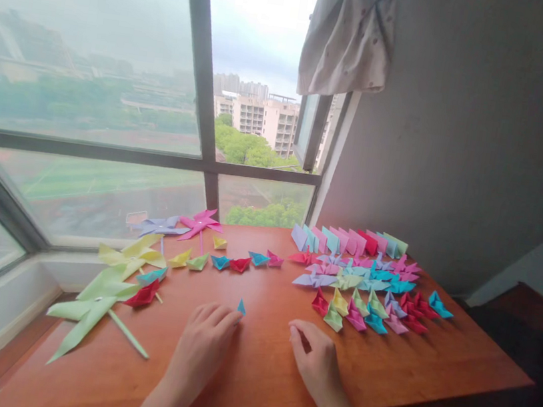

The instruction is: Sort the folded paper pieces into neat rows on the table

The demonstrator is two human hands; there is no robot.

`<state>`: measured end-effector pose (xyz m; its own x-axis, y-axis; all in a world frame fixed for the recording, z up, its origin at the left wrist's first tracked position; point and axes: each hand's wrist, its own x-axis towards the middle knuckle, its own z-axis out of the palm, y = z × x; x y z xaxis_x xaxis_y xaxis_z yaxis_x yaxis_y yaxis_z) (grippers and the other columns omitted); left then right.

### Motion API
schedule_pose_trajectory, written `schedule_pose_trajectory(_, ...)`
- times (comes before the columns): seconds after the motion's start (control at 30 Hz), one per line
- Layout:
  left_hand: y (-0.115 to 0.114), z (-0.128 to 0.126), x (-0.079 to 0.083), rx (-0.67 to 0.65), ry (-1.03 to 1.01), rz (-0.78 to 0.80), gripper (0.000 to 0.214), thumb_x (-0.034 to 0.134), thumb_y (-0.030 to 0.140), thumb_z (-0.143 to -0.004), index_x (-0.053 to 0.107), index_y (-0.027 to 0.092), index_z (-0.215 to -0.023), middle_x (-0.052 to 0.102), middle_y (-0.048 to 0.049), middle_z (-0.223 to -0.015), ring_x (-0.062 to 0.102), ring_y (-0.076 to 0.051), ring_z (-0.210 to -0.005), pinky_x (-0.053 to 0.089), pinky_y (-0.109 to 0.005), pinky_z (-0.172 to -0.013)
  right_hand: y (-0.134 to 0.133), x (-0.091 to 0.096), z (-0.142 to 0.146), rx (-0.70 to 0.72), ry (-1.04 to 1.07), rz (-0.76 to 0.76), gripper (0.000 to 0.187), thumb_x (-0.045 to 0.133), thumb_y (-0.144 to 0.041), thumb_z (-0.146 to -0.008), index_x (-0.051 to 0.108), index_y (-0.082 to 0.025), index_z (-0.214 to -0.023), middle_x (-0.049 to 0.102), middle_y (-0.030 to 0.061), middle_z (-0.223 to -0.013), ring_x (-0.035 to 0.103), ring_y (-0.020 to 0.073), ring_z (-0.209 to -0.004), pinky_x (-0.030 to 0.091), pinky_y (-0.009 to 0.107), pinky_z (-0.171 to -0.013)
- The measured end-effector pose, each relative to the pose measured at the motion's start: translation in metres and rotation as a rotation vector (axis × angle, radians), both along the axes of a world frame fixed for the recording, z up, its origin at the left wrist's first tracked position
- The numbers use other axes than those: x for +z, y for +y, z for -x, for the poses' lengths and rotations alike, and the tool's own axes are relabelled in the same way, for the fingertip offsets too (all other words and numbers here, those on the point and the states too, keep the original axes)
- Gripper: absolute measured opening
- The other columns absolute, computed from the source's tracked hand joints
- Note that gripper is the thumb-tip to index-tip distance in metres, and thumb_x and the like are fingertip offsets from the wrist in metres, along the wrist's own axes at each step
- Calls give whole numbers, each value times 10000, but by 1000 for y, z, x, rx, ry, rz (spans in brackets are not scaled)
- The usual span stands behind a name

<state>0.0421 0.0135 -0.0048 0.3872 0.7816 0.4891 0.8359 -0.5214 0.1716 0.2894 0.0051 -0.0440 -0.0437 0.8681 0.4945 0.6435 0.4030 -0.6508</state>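
On the table's near middle, my left hand (205, 336) is closed on a blue folded-paper boat (241, 307). Only a pointed tip of it shows past the fingers, and the rest is hidden. My right hand (316, 357) is held apart to the right, its fingers curled in toward the thumb with nothing visible in them. Beyond my hands runs a curved row of small paper boats, among them a red one (239, 264), a blue one (220, 262) and a green one (198, 261). A dark red boat (142, 294) lies further left.
Paper pinwheels, one of them light green (99, 300), spread along the wooden table's (265, 391) left side. Several boats (356, 316), folded paper cranes (357, 276) and a row of standing folded papers (347, 242) fill the right back. A window (213, 167) and a wall (463, 136) border the table.
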Motion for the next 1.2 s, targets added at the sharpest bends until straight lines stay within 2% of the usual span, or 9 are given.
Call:
schedule_pose_trajectory(0.13, -13, -33, 2, -206, 0, 101, 333, 548, 38, -813, 654, 250, -1046, 716, -37, -957, 598, -237, -961, 455, -378, -868, -1, 2, 2, 44, -26, 62, 246, 463, -274, -944, 678, -190, -1027, 717, 59, -885, 680, 173, -744, 540, 269, -704)
schedule_pose_trajectory(0.23, -19, -41, 1, -277, -36, 127, 294, 534, 74, -859, 647, 249, -1067, 710, -44, -1013, 593, -234, -1000, 468, -387, -899, -3, 5, 5, 71, -58, 80, 263, 476, -292, -942, 656, -193, -1106, 706, 43, -853, 666, 165, -709, 530, 269, -678)
schedule_pose_trajectory(0.37, -17, -32, -7, -200, -149, 102, 292, 516, 130, -891, 624, 241, -1138, 666, -80, -1146, 598, -240, -1057, 500, -393, -913, -5, 9, 6, 101, -109, 64, 279, 470, -301, -943, 647, -207, -1136, 701, 36, -835, 653, 157, -678, 522, 264, -666)
schedule_pose_trajectory(0.47, -11, -24, -12, -94, -271, 116, 241, 540, 214, -899, 635, 232, -1120, 670, -93, -1114, 636, -237, -1017, 539, -373, -867, -5, 9, 7, 106, -141, 66, 285, 468, -285, -942, 639, -207, -1156, 701, 40, -847, 649, 158, -688, 520, 272, -692)
schedule_pose_trajectory(0.53, -10, -24, -13, -69, -337, 167, 205, 549, 243, -898, 654, 231, -1074, 688, -84, -1059, 664, -223, -969, 559, -340, -832, -5, 9, 7, 108, -153, 78, 298, 471, -264, -936, 619, -210, -1190, 698, 35, -854, 649, 159, -701, 516, 276, -703)
schedule_pose_trajectory(0.7, -12, -29, -10, -135, -372, 289, 165, 594, 243, -869, 679, 250, -1011, 709, -54, -981, 685, -198, -897, 570, -289, -786, -6, 11, 8, 132, -190, 77, 317, 478, -234, -929, 592, -225, -1224, 683, 25, -852, 650, 167, -745, 499, 275, -703)
schedule_pose_trajectory(0.97, -17, -28, -11, -188, -346, 289, 182, 512, 192, -898, 652, 242, -1004, 695, -58, -904, 675, -179, -800, 553, -264, -719, -7, 13, 11, 157, -226, 40, 239, 494, -197, -919, 620, -231, -1120, 656, 11, -808, 614, 156, -695, 474, 261, -671)
schedule_pose_trajectory(1.1, -19, -30, -11, -208, -311, 275, 155, 564, 233, -888, 652, 248, -1014, 688, -50, -892, 666, -181, -792, 542, -258, -704, -12, 20, 11, 238, -216, 10, 188, 498, -162, -892, 642, -228, -994, 669, 24, -833, 621, 166, -762, 465, 265, -703)
schedule_pose_trajectory(1.2, -18, -30, -13, -222, -282, 280, 177, 501, 202, -918, 653, 246, -995, 677, -51, -902, 656, -175, -799, 531, -249, -709, -15, 24, 10, 331, -202, 26, 185, 512, -145, -869, 650, -237, -951, 683, 18, -845, 627, 169, -808, 466, 266, -734)
